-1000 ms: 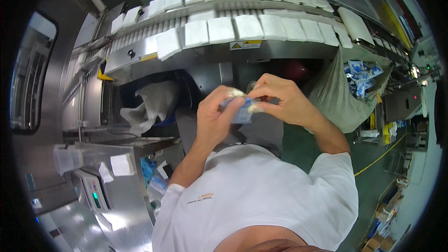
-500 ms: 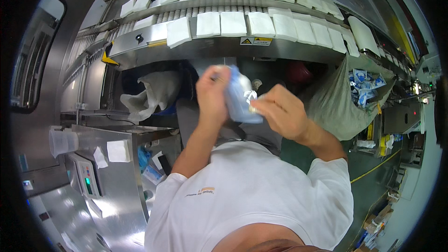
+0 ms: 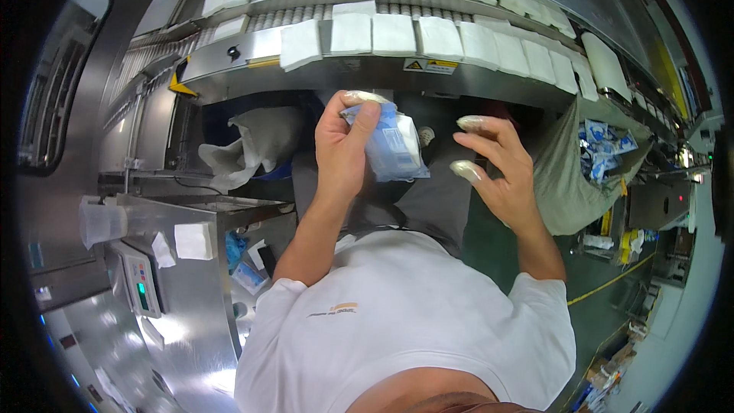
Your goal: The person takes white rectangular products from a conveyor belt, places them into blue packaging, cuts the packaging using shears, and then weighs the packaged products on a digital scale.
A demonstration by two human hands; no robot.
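My left hand [image 3: 341, 141] is closed round the upper left of a blue translucent plastic packet [image 3: 388, 151]. White folded material shows at the packet's right side. The packet hangs in front of my body, short of the conveyor. To its right, my right hand [image 3: 505, 172] is apart from it, with thumb and fingers spread and nothing between them. Pale finger cots cover fingertips on both hands. Beyond my hands, white folded wipes [image 3: 394, 36] stand in a row along the conveyor's near rail.
A metal conveyor [image 3: 306, 80] spans the far side. On the right hangs a grey-green sack [image 3: 558, 191] holding blue-and-white packets [image 3: 605, 145]. At left, a steel table [image 3: 195, 291] bears a digital scale [image 3: 141, 283], a white wipe stack [image 3: 194, 241] and a clear plastic jug [image 3: 103, 222].
My right hand has let go of the packet's right side and moved right, its fingers spreading apart. My left hand still holds the packet.
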